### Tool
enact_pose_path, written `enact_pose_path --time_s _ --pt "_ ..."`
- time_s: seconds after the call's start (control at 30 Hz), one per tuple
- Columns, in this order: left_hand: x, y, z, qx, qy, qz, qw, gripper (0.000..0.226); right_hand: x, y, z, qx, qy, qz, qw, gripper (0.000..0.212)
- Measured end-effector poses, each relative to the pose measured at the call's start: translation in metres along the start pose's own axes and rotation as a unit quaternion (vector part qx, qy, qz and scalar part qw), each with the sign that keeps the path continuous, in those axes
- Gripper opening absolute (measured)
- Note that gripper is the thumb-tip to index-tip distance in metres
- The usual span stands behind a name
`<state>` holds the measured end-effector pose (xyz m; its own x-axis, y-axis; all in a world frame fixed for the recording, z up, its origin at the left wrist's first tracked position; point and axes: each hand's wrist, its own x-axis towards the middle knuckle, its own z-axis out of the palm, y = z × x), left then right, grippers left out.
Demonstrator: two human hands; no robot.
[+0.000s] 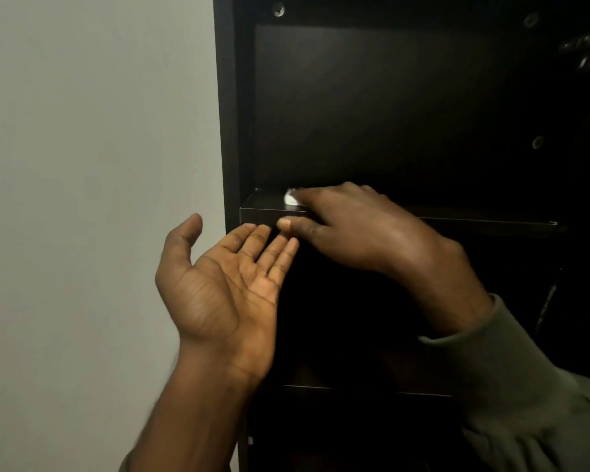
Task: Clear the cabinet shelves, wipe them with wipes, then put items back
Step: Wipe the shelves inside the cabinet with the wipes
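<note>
A dark brown cabinet fills the right of the view, and its middle shelf (263, 207) is bare. My right hand (351, 229) lies palm down on the shelf's left front corner. Its fingers press a small white wipe (291, 198) against the shelf, and only a bit of the wipe shows past the fingertips. The thumb rests on the shelf's front edge. My left hand (229, 284) is held palm up just below that edge, fingers straight and together, holding nothing. Its fingertips sit right under my right thumb.
A plain light wall (92, 165) lies to the left of the cabinet's side panel (227, 114). A lower shelf edge (355, 390) shows beneath my hands. Some shiny dark items (588, 49) sit at the top right, too dim to identify.
</note>
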<state>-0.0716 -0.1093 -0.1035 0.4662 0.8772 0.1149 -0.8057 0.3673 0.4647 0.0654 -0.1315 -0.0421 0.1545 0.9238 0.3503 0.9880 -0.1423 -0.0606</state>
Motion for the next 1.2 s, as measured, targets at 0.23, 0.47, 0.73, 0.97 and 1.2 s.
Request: enact_pose_path --time_s 0.23,0.47,0.73,0.97,1.2 --pt "0.0 0.001 -0.007 -0.007 -0.024 0.001 1.0 0.063 -0.029 0.014 0.0 0.262 0.086 -0.133 0.952 0.029" --pt "-0.001 0.002 -0.004 0.003 -0.032 -0.003 0.999 0.066 -0.061 0.095 -0.06 0.057 0.318 0.245 0.914 0.031" --pt "0.0 0.006 -0.007 -0.01 -0.027 -0.011 1.0 0.065 -0.042 0.095 -0.045 0.023 0.004 0.382 0.924 0.031" --pt "-0.002 0.005 -0.004 -0.017 -0.028 -0.005 0.999 0.064 -0.02 0.04 -0.028 -0.059 -0.044 0.261 0.962 0.063" --pt "-0.006 0.005 0.002 0.023 -0.045 0.002 0.999 0.061 0.019 -0.049 0.019 -0.072 0.062 -0.047 0.994 0.028"
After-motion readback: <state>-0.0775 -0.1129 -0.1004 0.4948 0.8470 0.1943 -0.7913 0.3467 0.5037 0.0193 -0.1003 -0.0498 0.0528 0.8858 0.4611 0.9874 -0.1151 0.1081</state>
